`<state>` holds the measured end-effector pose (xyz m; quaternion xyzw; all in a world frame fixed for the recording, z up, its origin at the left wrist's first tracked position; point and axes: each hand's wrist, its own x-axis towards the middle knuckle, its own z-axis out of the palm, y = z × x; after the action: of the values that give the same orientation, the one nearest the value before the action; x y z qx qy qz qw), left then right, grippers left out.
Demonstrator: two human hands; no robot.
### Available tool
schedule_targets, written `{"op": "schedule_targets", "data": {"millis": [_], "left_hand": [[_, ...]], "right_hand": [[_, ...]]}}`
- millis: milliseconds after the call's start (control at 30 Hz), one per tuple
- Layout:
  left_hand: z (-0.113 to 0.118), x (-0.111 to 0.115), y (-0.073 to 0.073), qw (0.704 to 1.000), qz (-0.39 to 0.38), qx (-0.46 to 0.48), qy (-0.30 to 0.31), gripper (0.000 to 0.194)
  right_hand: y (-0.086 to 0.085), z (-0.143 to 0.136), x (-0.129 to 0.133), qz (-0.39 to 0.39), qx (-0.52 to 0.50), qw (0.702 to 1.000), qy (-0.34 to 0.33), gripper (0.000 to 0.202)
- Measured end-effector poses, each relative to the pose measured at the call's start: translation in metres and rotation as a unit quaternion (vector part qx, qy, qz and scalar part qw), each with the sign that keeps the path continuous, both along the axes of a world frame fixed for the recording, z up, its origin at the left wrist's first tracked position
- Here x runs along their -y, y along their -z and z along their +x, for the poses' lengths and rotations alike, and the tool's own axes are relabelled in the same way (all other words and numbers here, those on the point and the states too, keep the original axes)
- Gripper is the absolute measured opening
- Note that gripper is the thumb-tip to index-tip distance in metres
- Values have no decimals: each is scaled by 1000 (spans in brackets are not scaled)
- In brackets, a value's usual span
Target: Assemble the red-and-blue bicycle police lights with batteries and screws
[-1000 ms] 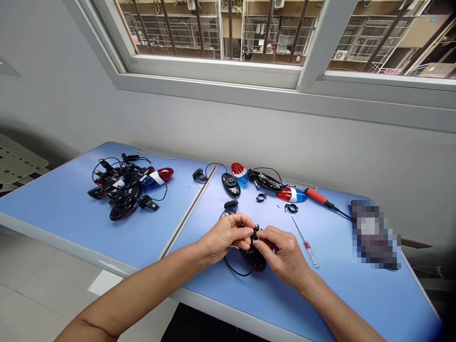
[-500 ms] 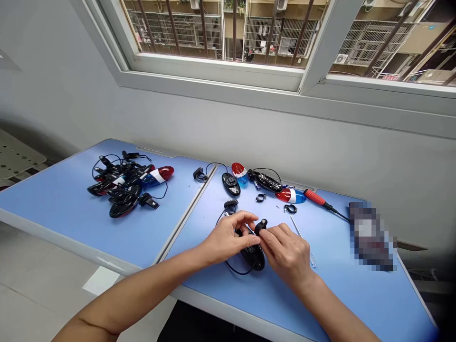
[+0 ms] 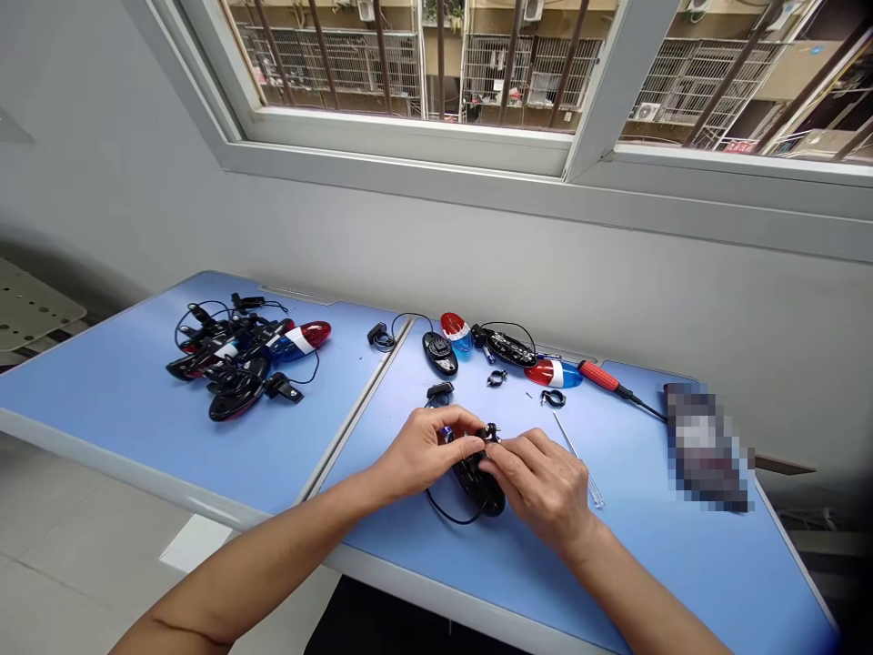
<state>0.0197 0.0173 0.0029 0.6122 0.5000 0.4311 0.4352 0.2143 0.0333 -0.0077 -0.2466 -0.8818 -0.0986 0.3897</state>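
My left hand (image 3: 436, 455) and right hand (image 3: 546, 478) pinch a small black clamp (image 3: 490, 431) between their fingertips, above the upper part of a black housing (image 3: 486, 491) – whether those two touch, I cannot tell. The clamp looks light and stiff, probably smooth plastic that could twist under a fingertip; I judge its outer band the surest hold. The housing lies under my hands, its cable (image 3: 452, 519) looping out to the left. Just past my right hand lies a thin screwdriver (image 3: 596, 494). Farther off, two loose clamps (image 3: 553, 398) and a red-and-blue cover (image 3: 556, 373) narrow the room ahead – I have more toward the blue table's near edge (image 3: 436, 569), which runs beneath my forearms.
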Motion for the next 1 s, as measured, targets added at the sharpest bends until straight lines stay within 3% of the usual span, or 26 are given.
{"op": "schedule_targets", "data": {"millis": [133,233,333,467,600,700,833,1000], "left_hand": [[-2,-3,-1,1000,-14,17,3,17],[-3,-6,-1,1000,-9,18,14,17],[-5,-9,3,1000,13,0,0,16],[-8,-11,10,998,42,-38,-38,16],[-8,-10,11,994,72,-76,-13,15],[-8,-10,10,993,82,-87,-8,15],[-7,-10,10,990,99,-102,5,13],[-6,-8,9,987,108,-120,27,12]], "right_hand": [[4,2,1,-92,-97,991,-23,13],[9,0,-2,-141,-108,984,-33,10],[6,8,-14,-208,-125,970,15,8],[-18,37,-35,-406,-136,896,117,14],[-45,54,-31,-540,46,832,117,12],[-51,47,-15,-531,186,821,99,28],[-40,28,1,-452,292,838,89,50],[-20,18,-2,-405,281,865,89,34]]}}
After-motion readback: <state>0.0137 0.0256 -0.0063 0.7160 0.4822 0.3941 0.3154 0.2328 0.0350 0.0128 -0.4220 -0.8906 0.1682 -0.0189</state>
